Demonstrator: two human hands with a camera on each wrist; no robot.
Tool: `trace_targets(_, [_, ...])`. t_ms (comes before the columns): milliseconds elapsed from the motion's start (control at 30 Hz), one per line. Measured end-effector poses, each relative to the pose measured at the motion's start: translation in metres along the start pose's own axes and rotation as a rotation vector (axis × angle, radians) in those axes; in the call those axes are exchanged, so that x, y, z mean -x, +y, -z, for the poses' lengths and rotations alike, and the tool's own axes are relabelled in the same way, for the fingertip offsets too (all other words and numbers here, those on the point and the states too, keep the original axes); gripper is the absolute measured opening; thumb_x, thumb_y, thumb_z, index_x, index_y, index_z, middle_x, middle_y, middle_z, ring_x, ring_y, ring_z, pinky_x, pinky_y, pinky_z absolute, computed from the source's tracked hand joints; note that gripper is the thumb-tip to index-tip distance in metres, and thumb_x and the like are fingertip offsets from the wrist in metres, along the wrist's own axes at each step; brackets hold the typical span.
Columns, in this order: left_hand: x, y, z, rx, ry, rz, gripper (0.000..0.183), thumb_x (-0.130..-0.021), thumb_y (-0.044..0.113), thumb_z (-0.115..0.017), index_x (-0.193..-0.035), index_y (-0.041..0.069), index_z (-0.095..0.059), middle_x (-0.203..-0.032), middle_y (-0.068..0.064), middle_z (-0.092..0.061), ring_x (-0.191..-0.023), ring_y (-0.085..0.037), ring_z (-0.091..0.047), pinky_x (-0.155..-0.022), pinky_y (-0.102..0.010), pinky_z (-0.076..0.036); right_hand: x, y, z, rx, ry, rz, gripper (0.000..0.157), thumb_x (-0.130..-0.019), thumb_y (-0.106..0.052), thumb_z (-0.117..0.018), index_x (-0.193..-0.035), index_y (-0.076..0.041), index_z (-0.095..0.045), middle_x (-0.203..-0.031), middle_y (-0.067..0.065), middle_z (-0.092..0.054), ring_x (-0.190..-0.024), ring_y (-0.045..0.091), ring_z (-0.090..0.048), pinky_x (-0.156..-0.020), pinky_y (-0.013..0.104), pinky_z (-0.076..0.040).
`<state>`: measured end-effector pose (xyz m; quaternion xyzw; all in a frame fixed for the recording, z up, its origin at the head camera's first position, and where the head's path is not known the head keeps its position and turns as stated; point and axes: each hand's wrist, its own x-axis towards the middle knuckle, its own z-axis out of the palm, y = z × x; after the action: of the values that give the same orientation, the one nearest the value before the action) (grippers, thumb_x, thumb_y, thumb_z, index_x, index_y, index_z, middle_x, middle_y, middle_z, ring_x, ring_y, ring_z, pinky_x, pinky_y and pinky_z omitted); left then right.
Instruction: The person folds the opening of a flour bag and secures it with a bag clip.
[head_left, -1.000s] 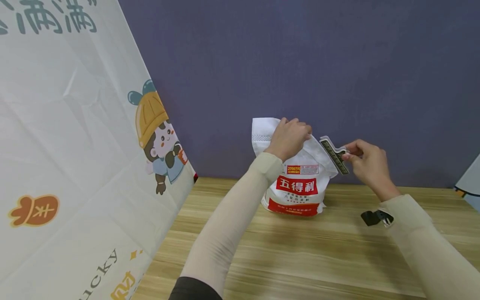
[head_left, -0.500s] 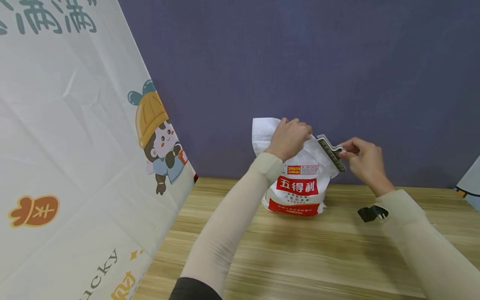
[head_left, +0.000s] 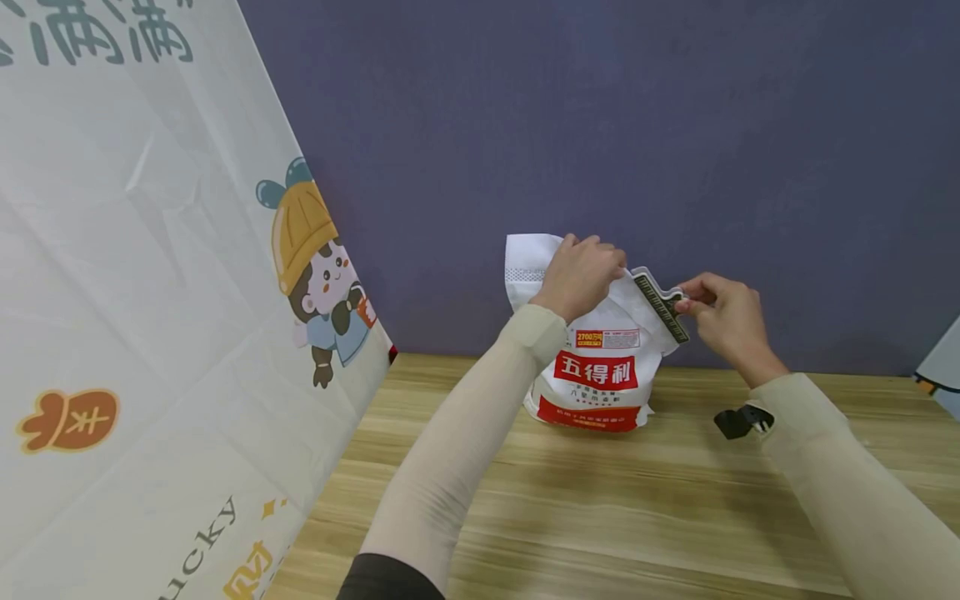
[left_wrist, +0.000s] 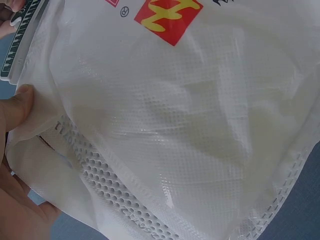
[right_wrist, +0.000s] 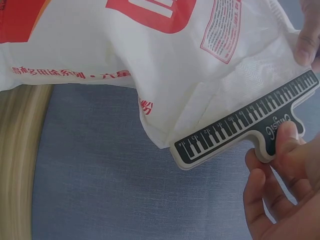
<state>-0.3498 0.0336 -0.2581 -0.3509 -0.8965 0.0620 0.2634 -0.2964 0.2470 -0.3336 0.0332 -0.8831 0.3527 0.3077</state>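
Observation:
A white flour bag (head_left: 592, 400) with red print stands on the wooden table against the back wall. My left hand (head_left: 581, 275) grips its folded top; in the left wrist view the thumb (left_wrist: 19, 107) lies on the near side and the fingers go behind. My right hand (head_left: 727, 321) pinches the handle of a wide clip (head_left: 662, 308) with a black-and-white piano-key pattern. In the right wrist view the clip (right_wrist: 245, 120) lies along the bag's edge, its long side over the white material. Whether its far jaw is behind the bag is hidden.
A dark blue-grey wall (head_left: 450, 125) rises behind the bag. To the left hangs a white sheet (head_left: 150, 275) with cartoon prints. The wood-grain table (head_left: 600, 508) extends in front, and a printed white panel (head_left: 941, 367) is at the far right.
My right hand has moved slightly left and up, bringing the clip from beside the bag's right upper edge onto it. The left hand keeps its hold on the top.

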Motion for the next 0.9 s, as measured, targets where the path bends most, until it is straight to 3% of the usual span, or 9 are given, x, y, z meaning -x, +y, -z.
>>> trace_targets(900, [0.0003,0.0005,0.0008,-0.018,-0.001,0.007,0.026,-0.104,0.037,-0.057,-0.123,0.029,-0.072,-0.121,0.015,-0.073,-0.109,-0.009,-0.064,-0.092,-0.032,-0.044,-0.0047,-0.0019,-0.0086,-0.017,-0.042,0.022,0.013,-0.094,-0.008,-0.072,-0.105,0.0,-0.075,-0.097,0.022,-0.075,-0.067,-0.015,-0.049,-0.059,0.013,-0.039])
